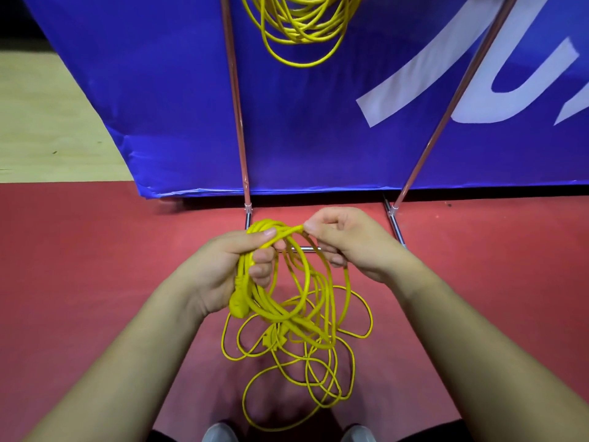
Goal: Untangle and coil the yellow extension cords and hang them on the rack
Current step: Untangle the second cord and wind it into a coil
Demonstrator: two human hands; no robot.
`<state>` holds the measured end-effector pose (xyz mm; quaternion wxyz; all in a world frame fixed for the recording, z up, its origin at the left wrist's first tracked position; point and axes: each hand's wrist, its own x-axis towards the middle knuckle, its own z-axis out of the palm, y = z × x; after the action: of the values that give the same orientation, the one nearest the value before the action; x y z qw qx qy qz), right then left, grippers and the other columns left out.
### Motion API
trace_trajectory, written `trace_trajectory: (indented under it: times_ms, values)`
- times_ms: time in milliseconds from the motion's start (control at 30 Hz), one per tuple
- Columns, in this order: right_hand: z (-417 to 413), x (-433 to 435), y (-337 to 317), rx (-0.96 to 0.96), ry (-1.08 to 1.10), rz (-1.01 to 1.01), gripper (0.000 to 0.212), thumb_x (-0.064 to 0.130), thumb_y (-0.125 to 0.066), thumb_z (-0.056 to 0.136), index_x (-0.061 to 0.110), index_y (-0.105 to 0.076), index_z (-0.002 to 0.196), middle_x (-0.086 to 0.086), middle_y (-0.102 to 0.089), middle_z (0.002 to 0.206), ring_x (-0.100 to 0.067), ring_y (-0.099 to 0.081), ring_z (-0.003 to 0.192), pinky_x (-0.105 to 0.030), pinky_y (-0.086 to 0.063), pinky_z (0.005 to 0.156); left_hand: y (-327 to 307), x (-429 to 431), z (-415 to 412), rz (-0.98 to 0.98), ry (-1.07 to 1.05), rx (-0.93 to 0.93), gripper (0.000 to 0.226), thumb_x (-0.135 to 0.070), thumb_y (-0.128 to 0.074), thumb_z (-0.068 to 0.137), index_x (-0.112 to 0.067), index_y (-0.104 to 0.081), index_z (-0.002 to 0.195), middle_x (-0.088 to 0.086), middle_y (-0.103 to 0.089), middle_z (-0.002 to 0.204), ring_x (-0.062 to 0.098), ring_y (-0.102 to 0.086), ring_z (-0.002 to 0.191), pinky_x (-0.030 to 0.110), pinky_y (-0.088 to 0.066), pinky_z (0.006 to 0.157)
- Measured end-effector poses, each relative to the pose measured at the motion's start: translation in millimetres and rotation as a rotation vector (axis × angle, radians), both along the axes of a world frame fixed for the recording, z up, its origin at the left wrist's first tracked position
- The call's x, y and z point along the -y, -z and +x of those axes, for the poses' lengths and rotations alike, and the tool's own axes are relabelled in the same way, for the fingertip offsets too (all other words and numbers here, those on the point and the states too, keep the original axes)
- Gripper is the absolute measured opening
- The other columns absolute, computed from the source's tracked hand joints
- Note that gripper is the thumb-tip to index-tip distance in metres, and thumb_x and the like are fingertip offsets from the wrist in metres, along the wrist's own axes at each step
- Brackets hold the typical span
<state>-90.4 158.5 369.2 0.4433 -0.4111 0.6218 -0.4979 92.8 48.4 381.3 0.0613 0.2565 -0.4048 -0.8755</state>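
A thin yellow extension cord (271,311) is partly coiled. Several loops sit bunched in the left hand (223,269), and the right hand (344,240) pinches one strand. The rest sprawls in loose, tangled loops on the red floor (95,282). Its plug (238,306) hangs below the left palm. A second coil (299,27) hangs between the rack (236,100) poles, apparently from a bar out of view.

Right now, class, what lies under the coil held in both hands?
Under the coil, loose loops of the same yellow extension cord sprawl on the red floor, a plug among them. The strands beneath the overlapping loops are covered.
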Motion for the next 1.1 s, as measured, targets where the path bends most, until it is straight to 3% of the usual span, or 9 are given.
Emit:
trace_trajectory:
  times_ms: [100,233,367,500,633,733,900,1000,1100]
  values:
    - [-13.9,-9.7,6.8,0.018,-0.029,0.051,0.009,0.014,-0.06,0.094,0.011,-0.061,0.086,-0.001,-0.048,0.057,-0.016,-0.043,0.048,-0.026,-0.034,0.049,1.5,6.5,0.8,-0.019,-0.027,-0.012,0.022,-0.021,-0.057,0.084,-0.004,-0.067,0.075,-0.002,-0.042,0.052,0.009,-0.04,0.039,0.02,-0.037,0.042]
    - [-22.7,-18.0,2.5,-0.057,-0.006,0.086,0.012,0.013,-0.062,0.092,0.01,-0.066,0.081,-0.001,-0.044,0.055,-0.013,-0.027,0.046,-0.028,-0.021,0.051,6.8,3.7,1.3,-0.246,0.096,0.201,0.019,-0.02,-0.063,0.078,-0.002,-0.069,0.078,0.013,-0.066,0.065,0.021,-0.062,0.048,0.026,-0.051,0.048]
    - [-11.3,-13.5,-18.1,-0.239,-0.05,0.075,0.017,0.016,-0.069,0.087,0.003,-0.071,0.077,0.0,-0.046,0.053,-0.01,-0.032,0.047,-0.023,-0.024,0.046,10.4,-2.5,0.1,-0.212,0.114,0.251,0.029,-0.02,-0.062,0.076,0.004,-0.063,0.092,0.025,-0.071,0.081,0.03,-0.07,0.062,0.032,-0.057,0.059]
    - [16.1,0.1,-20.9,-0.447,-0.077,0.013,0.022,0.018,-0.071,0.086,0.001,-0.067,0.072,0.012,-0.044,0.048,-0.001,-0.035,0.045,-0.015,-0.03,0.046,9.5,-5.0,1.2,-0.162,0.108,0.178,0.024,-0.019,-0.059,0.079,0.003,-0.067,0.087,0.022,-0.068,0.072,0.031,-0.068,0.059,0.033,-0.057,0.056]
    - [11.2,-0.8,-12.4,-0.275,-0.152,0.009,0.024,0.025,-0.063,0.093,0.006,-0.064,0.078,0.0,-0.058,0.057,-0.012,-0.054,0.055,-0.029,-0.043,0.059,4.3,7.7,6.8,-0.102,0.002,0.024,0.019,-0.025,-0.065,0.076,-0.006,-0.06,0.076,0.001,-0.042,0.049,0.02,-0.049,0.044,0.025,-0.046,0.047]
    - [-10.0,-11.6,9.4,-0.166,-0.243,0.109,0.012,0.019,-0.06,0.095,0.008,-0.063,0.089,-0.011,-0.063,0.073,-0.018,-0.061,0.067,-0.036,-0.045,0.072,2.5,18.2,14.6,-0.105,0.001,-0.039,0.029,-0.029,-0.082,0.063,-0.009,-0.064,0.075,-0.001,-0.042,0.05,0.02,-0.051,0.046,0.025,-0.046,0.049]
    - [-30.8,-17.6,21.4,0.025,0.023,0.057,0.007,0.003,-0.064,0.089,0.009,-0.065,0.091,-0.001,-0.045,0.059,-0.014,-0.032,0.052,-0.028,-0.023,0.052,5.8,21.1,21.0,-0.228,0.076,0.175,0.027,-0.028,-0.074,0.071,-0.002,-0.069,0.075,0.015,-0.064,0.065,0.027,-0.065,0.054,0.032,-0.056,0.051]
    - [-33.5,-14.6,8.6,-0.079,0.02,0.049,0.006,0.004,-0.064,0.089,0.004,-0.07,0.09,0.002,-0.038,0.053,-0.013,-0.027,0.049,-0.027,-0.02,0.051,11.1,19.6,19.4,-0.214,0.097,0.241,0.026,-0.018,-0.059,0.077,0.004,-0.07,0.084,0.027,-0.071,0.086,0.035,-0.072,0.071,0.039,-0.06,0.063]
    - [-30.1,-13.1,-2.7,-0.239,-0.033,0.032,0.009,0.006,-0.065,0.089,0.004,-0.074,0.086,0.007,-0.041,0.046,-0.013,-0.029,0.046,-0.023,-0.026,0.046,9.2,22.1,18.8,-0.138,0.058,0.207,0.027,-0.022,-0.065,0.074,0.001,-0.075,0.082,0.029,-0.07,0.093,0.037,-0.072,0.081,0.042,-0.058,0.072]
